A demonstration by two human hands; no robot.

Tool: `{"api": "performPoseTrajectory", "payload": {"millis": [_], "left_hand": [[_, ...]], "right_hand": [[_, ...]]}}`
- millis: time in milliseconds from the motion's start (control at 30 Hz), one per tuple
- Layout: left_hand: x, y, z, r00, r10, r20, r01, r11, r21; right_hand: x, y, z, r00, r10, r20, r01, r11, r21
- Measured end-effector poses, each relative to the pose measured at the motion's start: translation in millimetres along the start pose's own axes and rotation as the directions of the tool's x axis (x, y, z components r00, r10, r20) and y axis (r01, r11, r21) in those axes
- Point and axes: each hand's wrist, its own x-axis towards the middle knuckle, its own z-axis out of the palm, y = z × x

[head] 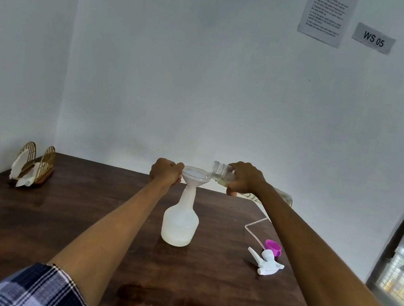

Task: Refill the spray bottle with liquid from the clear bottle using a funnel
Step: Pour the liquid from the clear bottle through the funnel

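The left hand (165,173) pinches the rim of the funnel (194,178) seated in the spray bottle (180,222) at mid-table, and it should hold that rim level. The right hand (244,180) grips the tilted clear bottle (223,172), mouth just over the funnel; a slow, steady tilt should avoid overflow. On the wall, a sign (373,38) reads "WS 05"; the printed sheet (327,13) beside it is too small to read.

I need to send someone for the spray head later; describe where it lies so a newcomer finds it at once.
Start at the dark wooden table and go to its right side, right of the white spray bottle that carries the funnel. The spray head lies there on its side, white, with a thin clear tube curving away. A purple cap lies right by it.
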Motion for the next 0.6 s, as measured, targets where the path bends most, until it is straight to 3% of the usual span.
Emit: {"api": "performPoseTrajectory", "payload": {"millis": [600], "left_hand": [[1.7, 1.4, 0.5, 1.0, -0.015, -0.003, 0.015, 1.0, 0.015]], "right_hand": [[1.5, 0.4, 2.7, 0.999, 0.03, 0.017, -0.031, 0.999, 0.032]]}}
